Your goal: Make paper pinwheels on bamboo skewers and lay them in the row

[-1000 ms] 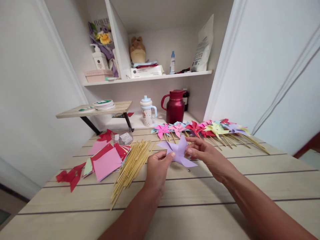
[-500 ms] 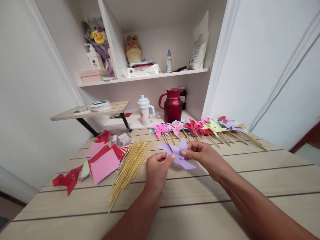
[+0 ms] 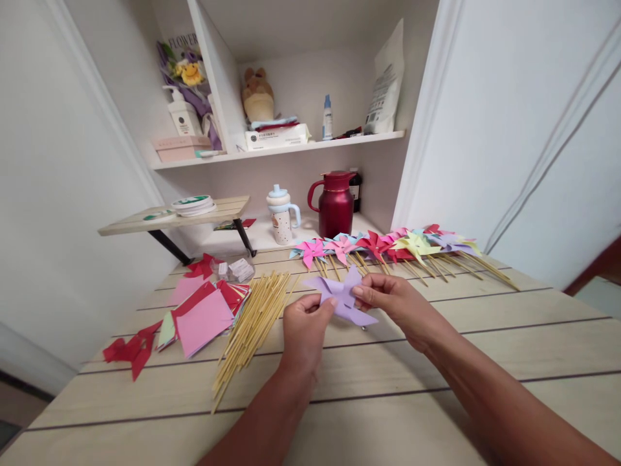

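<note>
A purple paper pinwheel point(image 3: 343, 299) is held above the table between my two hands. My left hand point(image 3: 306, 327) pinches its left side, thumb on the front near the centre. On the right, my right hand point(image 3: 395, 299) grips one blade between thumb and fingers. The fingers behind the paper are partly hidden. No stick shows on this pinwheel. Thin wooden sticks point(image 3: 255, 330) lie in a heap left of my left hand. Beyond my hands lies a row of finished pinwheels on sticks, among them a red pinwheel point(image 3: 376, 246) and a yellow pinwheel point(image 3: 416, 244).
Pink paper squares point(image 3: 204, 322) and red cut paper point(image 3: 130, 351) lie at the left, near small clear bags point(image 3: 239, 269). Behind stand a dark red jug point(image 3: 336, 210), a lidded cup point(image 3: 280, 219) and a small raised wooden shelf point(image 3: 136, 222).
The purple pinwheel has shifted very slightly left and tilted a little in my fingers. Both hands keep their hold, and the things on the table stay where they were.
</note>
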### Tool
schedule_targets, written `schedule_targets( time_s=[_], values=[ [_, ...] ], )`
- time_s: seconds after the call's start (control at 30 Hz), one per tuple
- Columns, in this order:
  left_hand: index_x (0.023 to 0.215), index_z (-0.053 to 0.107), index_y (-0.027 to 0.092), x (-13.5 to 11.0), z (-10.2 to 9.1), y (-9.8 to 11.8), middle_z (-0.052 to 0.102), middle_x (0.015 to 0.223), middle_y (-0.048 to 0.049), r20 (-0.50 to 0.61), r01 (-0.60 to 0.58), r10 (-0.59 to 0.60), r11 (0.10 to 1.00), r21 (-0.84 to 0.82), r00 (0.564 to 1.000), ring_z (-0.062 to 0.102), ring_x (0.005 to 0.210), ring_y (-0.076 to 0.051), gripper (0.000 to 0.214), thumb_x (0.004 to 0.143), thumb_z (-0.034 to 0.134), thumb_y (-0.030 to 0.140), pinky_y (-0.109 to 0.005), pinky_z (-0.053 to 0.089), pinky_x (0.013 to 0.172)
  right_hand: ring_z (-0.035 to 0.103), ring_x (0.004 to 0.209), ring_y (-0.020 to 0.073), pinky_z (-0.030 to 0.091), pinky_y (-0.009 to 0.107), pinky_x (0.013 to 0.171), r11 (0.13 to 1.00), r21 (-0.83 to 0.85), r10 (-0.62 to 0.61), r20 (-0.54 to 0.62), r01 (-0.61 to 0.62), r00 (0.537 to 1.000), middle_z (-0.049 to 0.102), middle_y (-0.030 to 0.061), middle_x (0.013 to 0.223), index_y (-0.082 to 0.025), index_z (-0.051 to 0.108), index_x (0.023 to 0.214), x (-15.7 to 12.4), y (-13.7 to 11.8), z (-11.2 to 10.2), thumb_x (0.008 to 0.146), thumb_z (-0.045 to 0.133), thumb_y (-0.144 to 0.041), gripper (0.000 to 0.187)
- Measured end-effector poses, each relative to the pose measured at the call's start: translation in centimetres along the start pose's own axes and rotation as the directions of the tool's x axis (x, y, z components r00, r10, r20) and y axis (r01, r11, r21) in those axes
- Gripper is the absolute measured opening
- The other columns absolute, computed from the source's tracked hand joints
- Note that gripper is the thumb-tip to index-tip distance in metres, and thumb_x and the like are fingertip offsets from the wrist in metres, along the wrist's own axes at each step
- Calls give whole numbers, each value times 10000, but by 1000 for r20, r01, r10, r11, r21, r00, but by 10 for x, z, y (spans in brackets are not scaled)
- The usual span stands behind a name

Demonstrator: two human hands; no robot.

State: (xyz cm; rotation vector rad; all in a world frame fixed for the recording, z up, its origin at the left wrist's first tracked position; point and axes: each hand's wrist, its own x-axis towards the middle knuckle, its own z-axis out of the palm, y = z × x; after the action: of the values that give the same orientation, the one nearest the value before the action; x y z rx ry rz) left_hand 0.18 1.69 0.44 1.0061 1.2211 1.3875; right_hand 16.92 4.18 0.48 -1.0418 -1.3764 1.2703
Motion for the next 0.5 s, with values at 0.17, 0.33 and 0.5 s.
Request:
schedule_targets(
  time_s=[0.17, 0.33, 0.5],
  values=[
    [569, 661, 132, 7, -6, -3, 542, 578, 18, 15, -21, 22, 999, -28, 1000, 437, 595, -106, 207, 607, 749, 316, -222, 346, 587, 565, 682, 152, 453, 298, 692, 999, -45, -23, -28, 22, 999, 682, 28, 717, -178, 693, 787, 1, 1, -4, 791, 715, -541, 364],
    [580, 653, 143, 16, -13, -11, 485, 579, 37, 1, -102, 102, 995, -10, 995, 397, 590, -95, 224, 658, 744, 332, -217, 320, 582, 566, 714, 172, 448, 310, 705, 978, -172, -123, -46, 114, 991, 672, 27, 738, -197, 687, 788, 2, 6, -10, 823, 691, -519, 324],
    [580, 669, 143, 23, -16, -21, 481, 574, 42, -27, -140, 139, 990, -33, 990, 387, 580, -91, 193, 655, 755, 299, -218, 317, 578, 576, 736, 187, 454, 307, 696, 957, -226, -216, -125, 184, 968, 646, 24, 739, -222, 689, 811, 4, 6, -10, 850, 666, -497, 279]
  ],
)
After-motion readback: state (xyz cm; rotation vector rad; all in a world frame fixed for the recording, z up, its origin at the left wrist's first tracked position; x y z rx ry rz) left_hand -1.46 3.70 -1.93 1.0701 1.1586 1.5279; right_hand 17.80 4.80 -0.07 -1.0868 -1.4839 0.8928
